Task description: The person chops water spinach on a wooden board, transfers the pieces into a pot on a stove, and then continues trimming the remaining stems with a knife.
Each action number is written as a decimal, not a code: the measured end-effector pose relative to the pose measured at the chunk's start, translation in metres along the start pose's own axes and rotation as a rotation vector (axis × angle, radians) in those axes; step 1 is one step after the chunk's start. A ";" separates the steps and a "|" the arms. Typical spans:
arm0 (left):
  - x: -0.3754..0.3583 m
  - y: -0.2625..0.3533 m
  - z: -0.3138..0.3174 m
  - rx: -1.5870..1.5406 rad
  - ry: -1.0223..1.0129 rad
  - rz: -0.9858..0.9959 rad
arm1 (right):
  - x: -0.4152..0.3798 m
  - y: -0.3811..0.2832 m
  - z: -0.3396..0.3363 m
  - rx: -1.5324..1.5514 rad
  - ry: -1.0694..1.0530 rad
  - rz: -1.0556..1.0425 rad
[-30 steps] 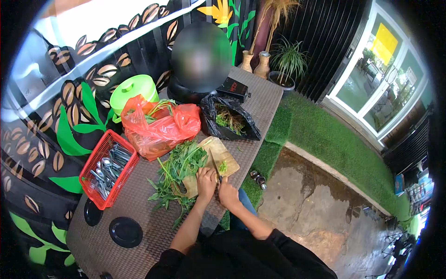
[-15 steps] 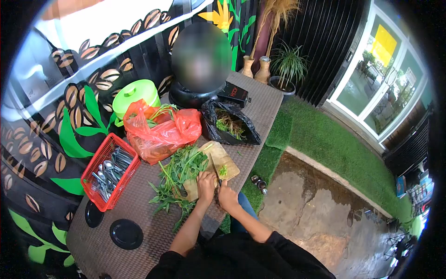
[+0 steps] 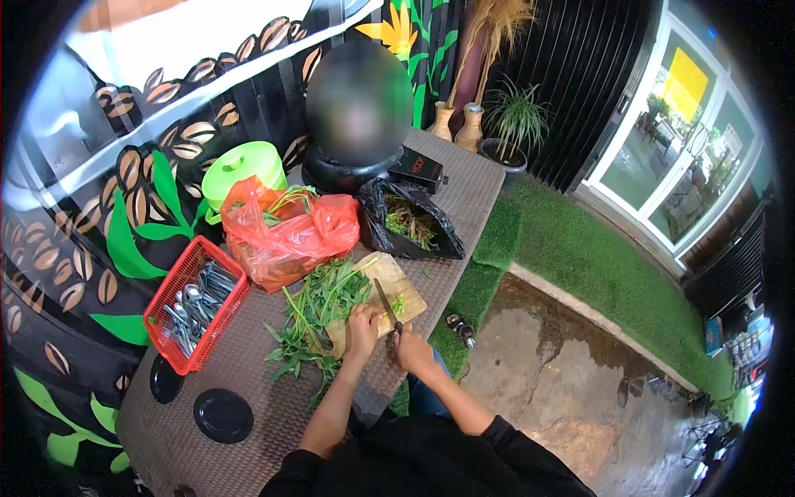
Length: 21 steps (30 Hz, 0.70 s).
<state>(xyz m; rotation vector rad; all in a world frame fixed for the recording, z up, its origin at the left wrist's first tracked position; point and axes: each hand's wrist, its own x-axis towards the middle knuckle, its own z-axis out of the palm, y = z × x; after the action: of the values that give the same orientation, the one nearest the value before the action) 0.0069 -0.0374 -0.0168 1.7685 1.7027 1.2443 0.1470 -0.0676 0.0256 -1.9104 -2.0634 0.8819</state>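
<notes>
My right hand (image 3: 414, 351) is wrapped round the handle of a knife (image 3: 383, 296), its blade pointing away over the wooden cutting board (image 3: 383, 267). Beside the blade, my left hand (image 3: 362, 328) has its fingers curled on the leafy greens (image 3: 335, 291) at the board's near edge; the stems under the fingers are mostly hidden. A small heap of chopped green pieces (image 3: 398, 306) lies on the board, to the right of the blade. More of the greens spread leftward off the board onto the woven-pattern table (image 3: 286, 410).
Behind the board stand a red plastic bag (image 3: 286, 240) with greens, a black plastic bag (image 3: 451, 240) of trimmings and a lime-green lidded pot (image 3: 242, 172). Leftward are a red basket (image 3: 192, 364) of cutlery and two black plates (image 3: 224, 416). A black box (image 3: 417, 170) sits farther back.
The knife and my right hand have shifted slightly to the right, away from my left hand. My left hand has moved slightly up and left.
</notes>
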 end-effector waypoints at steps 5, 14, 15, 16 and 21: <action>-0.003 -0.003 0.003 0.055 0.008 0.050 | 0.019 0.002 0.027 -0.099 0.037 -0.009; -0.005 -0.004 0.011 0.197 0.046 0.081 | 0.011 -0.007 0.021 -0.084 -0.021 0.040; -0.005 -0.004 0.010 0.214 0.041 0.088 | 0.019 -0.007 0.023 -0.076 0.039 -0.013; -0.007 -0.003 0.010 0.232 0.036 0.094 | 0.023 -0.006 0.025 -0.067 0.098 -0.066; -0.007 -0.002 0.010 0.213 0.061 0.093 | 0.025 0.006 0.023 -0.070 0.029 -0.036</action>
<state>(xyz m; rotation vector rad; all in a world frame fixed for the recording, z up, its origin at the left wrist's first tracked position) 0.0146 -0.0404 -0.0255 1.9703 1.8665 1.2043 0.1365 -0.0506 -0.0029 -1.9019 -2.1318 0.7798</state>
